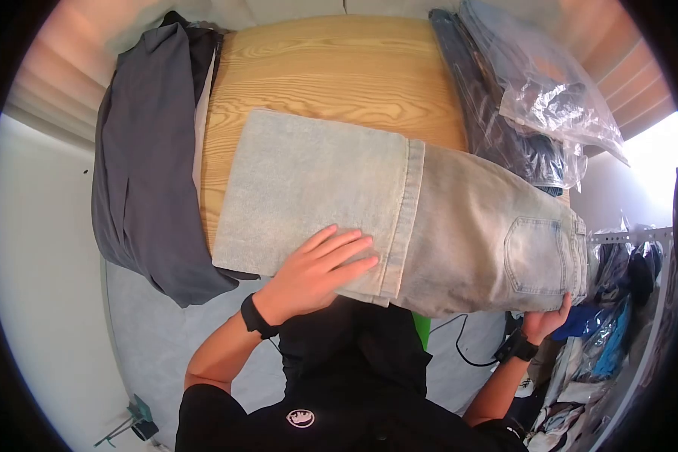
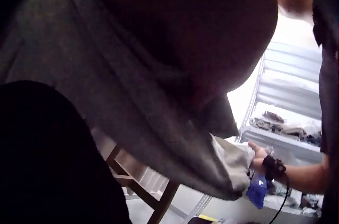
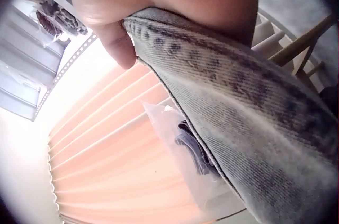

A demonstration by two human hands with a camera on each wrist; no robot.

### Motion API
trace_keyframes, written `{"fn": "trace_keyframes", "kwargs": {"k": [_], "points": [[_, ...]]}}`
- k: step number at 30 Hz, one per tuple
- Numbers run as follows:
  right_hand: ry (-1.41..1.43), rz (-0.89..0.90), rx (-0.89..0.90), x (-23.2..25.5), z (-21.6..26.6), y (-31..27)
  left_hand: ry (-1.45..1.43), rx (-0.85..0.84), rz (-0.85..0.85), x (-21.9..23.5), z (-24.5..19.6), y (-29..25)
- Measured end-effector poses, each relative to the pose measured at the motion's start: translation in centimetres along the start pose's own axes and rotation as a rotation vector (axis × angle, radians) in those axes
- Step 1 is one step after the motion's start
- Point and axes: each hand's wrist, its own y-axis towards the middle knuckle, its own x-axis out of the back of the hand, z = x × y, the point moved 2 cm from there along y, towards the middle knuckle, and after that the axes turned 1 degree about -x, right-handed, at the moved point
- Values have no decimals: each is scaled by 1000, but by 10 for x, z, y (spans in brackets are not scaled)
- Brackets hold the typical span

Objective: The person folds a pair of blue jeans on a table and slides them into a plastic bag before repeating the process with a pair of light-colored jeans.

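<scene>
A pair of light-wash jeans [image 1: 467,218] lies across the wooden table, its legs folded back so the hems cross the middle. The waistband and a back pocket face right. My left hand [image 1: 320,267] rests on the folded leg near the hems, fingers extended over the denim. At the waistband's near corner, my right hand [image 1: 548,320] pinches the edge with the thumb on top. The right wrist view shows the denim [image 3: 228,118] running out from under that hand. Dark, blurred cloth fills much of the left wrist view.
Dark grey trousers [image 1: 143,166] hang over the table's left end. Folded jeans in clear plastic bags [image 1: 554,98] lie at the back right. Bare wood of the table [image 1: 339,68] shows behind the jeans. A metal rack [image 1: 648,235] with bagged clothes stands at the right.
</scene>
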Motion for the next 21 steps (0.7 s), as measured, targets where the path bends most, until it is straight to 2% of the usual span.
{"fn": "trace_keyframes", "kwargs": {"k": [3,6,9,12,15,18,21], "points": [[8,3,16,-3,0,0,20,-30,21,0,-1,1],[13,-20,17,-10,1,-2,93,55,49,2,-8,4],[6,-107,63,-23,1,-6,133,72,104,0,-14,7],[40,208,-60,-21,13,-5,59,-20,157,11,-15,0],[50,295,-60,-46,22,-16,263,139,-133,49,-10,-20],[43,460,-135,-95,21,-35,584,612,-225,53,12,-43],[-18,465,-79,-133,20,-44,497,632,-184,37,37,-63]]}}
